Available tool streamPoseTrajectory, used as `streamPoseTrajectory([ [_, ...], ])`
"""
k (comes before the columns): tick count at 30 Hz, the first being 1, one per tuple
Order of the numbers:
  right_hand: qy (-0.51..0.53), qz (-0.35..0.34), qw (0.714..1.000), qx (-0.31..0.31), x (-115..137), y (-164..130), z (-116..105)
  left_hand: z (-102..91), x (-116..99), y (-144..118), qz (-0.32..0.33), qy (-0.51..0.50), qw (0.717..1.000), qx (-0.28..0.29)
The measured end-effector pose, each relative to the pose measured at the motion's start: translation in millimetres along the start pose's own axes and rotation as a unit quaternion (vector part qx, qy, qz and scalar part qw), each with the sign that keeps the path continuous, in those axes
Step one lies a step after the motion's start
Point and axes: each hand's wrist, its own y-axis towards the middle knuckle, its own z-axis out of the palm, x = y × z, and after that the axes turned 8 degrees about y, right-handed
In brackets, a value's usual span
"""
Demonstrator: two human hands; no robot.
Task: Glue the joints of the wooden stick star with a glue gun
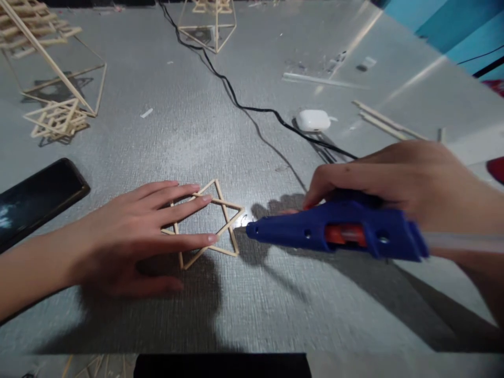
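A small star of thin wooden sticks [227,220] lies flat on the grey table [197,131]. My left hand [137,236] rests on the star's left part, fingers spread and pressing the sticks down. My right hand [405,184] grips a blue glue gun [338,231] with an orange trigger. Its nozzle points left at the star's right tip, almost touching it. A clear glue stick juts from the back of the gun.
A black cable [236,102] runs from the far edge toward the gun. A white earbud case [313,119] and loose sticks [384,125] lie far right. A black phone [35,197] is at left. Stick frames [59,113] stand far left, another stick frame [207,23] at top centre.
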Motion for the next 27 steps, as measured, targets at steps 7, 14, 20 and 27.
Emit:
streamPoseTrajectory([
  [7,0.001,-0.043,0.999,0.002,11,24,-9,-2.4,-1,1,-0.004,-0.002,1.000,0.007],
  [14,0.001,-0.039,0.999,0.004,1,17,-5,2.0,-1,-1,-0.007,-0.003,1.000,-0.006],
  [20,-0.013,-0.066,0.998,-0.003,10,27,-8,1.0,-2,-2,-0.011,0.005,1.000,0.002],
  [27,-0.015,-0.046,0.999,-0.002,9,23,-10,0.2,-3,-1,-0.010,0.012,1.000,0.010],
])
